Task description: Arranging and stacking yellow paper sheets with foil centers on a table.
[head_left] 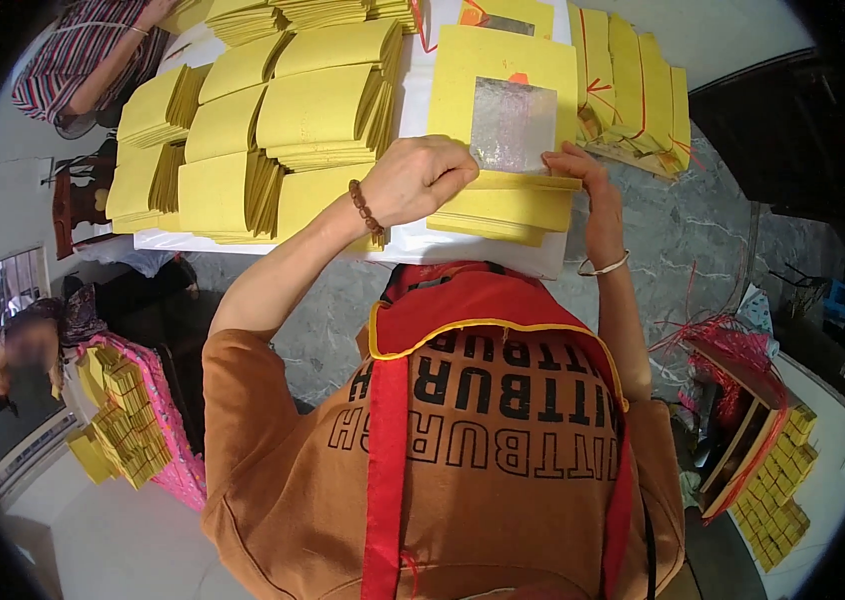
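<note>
In front of me lies a stack of yellow paper sheets point(498, 210) at the table's near edge. The top yellow paper sheet point(453, 75) bears a silvery foil square point(513, 125) with a small orange mark above it. My left hand point(421, 180), with a beaded bracelet at the wrist, is closed with curled fingers at the sheet's near left edge. Opposite it, my right hand point(598, 190), wearing a bangle, grips the sheet's near right edge between thumb and fingers. Part of the right hand's grip is hidden by the paper.
Folded yellow paper bundles point(313, 105) crowd the white table's left side. More bundles tied with red string point(633, 85) stand at the right. Another person's arm point(108, 75) reaches in at the far left. A second person point(33, 350) sits by stacked yellow paper point(128, 410) lower left.
</note>
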The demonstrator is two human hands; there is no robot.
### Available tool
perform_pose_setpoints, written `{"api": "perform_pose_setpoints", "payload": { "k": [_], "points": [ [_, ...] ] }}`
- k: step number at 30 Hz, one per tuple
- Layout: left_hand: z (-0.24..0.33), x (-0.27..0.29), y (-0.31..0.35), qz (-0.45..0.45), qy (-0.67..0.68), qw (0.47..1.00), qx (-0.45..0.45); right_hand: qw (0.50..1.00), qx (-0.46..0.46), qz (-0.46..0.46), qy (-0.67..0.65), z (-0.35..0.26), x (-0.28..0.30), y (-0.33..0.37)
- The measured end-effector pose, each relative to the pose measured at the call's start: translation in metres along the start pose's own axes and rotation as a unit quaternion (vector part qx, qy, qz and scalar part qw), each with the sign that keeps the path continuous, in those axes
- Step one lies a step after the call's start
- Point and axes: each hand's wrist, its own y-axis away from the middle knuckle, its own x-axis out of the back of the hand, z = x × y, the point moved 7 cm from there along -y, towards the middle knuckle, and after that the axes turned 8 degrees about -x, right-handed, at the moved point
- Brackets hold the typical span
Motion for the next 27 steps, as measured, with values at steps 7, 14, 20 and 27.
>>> {"api": "perform_pose_setpoints", "payload": {
  "k": [7, 14, 20, 27],
  "points": [
    [-0.005, 0.001, 0.001, -0.005, 0.063, 0.996, 0.065, 1.000, -0.029, 0.003, -0.010, 0.009, 0.000, -0.002],
    [-0.008, 0.001, 0.001, -0.001, 0.085, 0.990, 0.109, 0.999, -0.026, -0.022, -0.036, 0.017, 0.003, -0.003],
    [-0.012, 0.000, -0.001, -0.016, 0.105, 0.986, 0.132, 0.999, -0.012, -0.006, -0.049, 0.020, 0.007, -0.007],
    [-0.014, 0.001, 0.000, -0.049, 0.112, 0.982, 0.147, 0.986, 0.074, -0.012, 0.150, -0.012, 0.003, -0.007]
  ]
}}
